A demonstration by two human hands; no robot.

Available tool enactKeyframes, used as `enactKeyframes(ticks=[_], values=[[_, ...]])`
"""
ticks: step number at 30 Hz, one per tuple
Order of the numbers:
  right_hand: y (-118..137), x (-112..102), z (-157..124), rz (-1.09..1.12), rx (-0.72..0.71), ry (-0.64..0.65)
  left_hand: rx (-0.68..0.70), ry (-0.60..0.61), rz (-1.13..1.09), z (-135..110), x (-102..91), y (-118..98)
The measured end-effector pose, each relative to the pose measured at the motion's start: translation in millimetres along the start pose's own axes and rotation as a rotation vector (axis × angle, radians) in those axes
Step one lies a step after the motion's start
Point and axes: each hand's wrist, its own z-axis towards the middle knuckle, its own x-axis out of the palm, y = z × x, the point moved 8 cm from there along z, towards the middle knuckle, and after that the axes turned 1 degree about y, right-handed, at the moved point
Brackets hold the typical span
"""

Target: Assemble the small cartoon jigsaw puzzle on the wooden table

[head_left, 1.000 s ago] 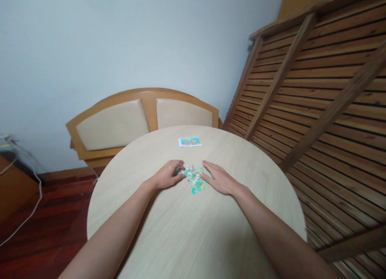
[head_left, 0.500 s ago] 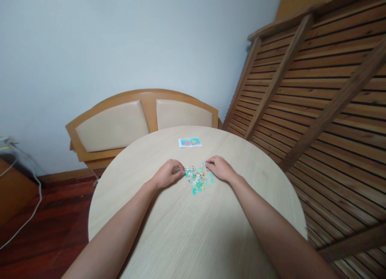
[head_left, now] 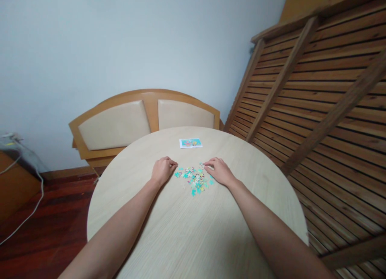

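Observation:
A loose heap of small jigsaw puzzle pieces (head_left: 197, 179) in turquoise, white, yellow and pink lies on the round table. Just left of the heap is my left hand (head_left: 163, 169), thumb and fingers pinched together; whatever sits between the tips is too small to make out. My right hand (head_left: 220, 171) rests at the heap's upper right edge, its thumb and forefinger closed at a pale puzzle piece (head_left: 201, 165). Beyond the heap lies a small picture card (head_left: 191, 143) with a turquoise ground and two cartoon figures.
The round, pale wood-grain table (head_left: 181, 234) fills the lower middle. Behind it stands a headboard (head_left: 153, 106) with cream panels against the wall. A slatted wooden frame (head_left: 301, 110) leans at the right. A white cable (head_left: 41, 192) hangs at the left above the dark red floor.
My left hand has drawn left, away from the heap, and some pieces now lie spread out at the heap's left side. My right hand has shifted slightly left along the upper edge.

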Motion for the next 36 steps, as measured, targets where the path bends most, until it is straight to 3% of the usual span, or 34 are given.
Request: enactKeyframes(ticks=[3, 7, 13, 17, 22, 28, 36], values=[[-2.7, 0.8, 1.0, 0.032, 0.045, -0.008, 0.017, 0.006, 0.007, -2.6, 0.4, -7.8], [-2.6, 2.9, 2.5, 0.102, 0.065, -0.007, 0.12, -0.01, -0.054, -5.4, 2.1, -34.1], [4.9, 0.2, 1.3, 0.234, 0.055, -0.014, 0.173, 0.052, -0.109, -8.1, 12.1, -62.3], [7.8, -6.5, -1.6, 0.333, 0.068, -0.024, 0.155, 0.058, -0.143, -9.6, 10.2, -60.8], [13.7, -21.8, -6.1, 0.099, -0.003, -0.096, 0.155, 0.074, -0.18, -11.2, 10.3, -58.5], [24.1, -15.1, -8.1, -0.007, -0.071, 0.01, 0.167, 0.063, -0.198, -12.6, 10.2, -58.6], [-1.6, -21.2, -6.9, -0.063, 0.077, -0.037, 0.136, 0.007, -0.196, -9.8, 1.5, -50.3]])
